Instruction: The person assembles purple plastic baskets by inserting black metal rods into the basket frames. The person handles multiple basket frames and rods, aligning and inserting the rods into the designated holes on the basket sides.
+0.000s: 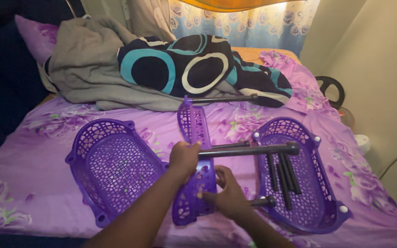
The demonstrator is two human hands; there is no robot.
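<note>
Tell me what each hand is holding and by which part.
Both grip the upright purple basket shelf: left hand on its upper rim beside a dark pole, right hand on its lower edge.

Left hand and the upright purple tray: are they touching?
Touching. The head view shows the left hand with fingers wrapped over the rim of the upright purple tray, beside a dark tube.

Purple lattice trays [111, 170], seemingly dark rods [249, 150], floral bedsheet [47, 124]
</note>
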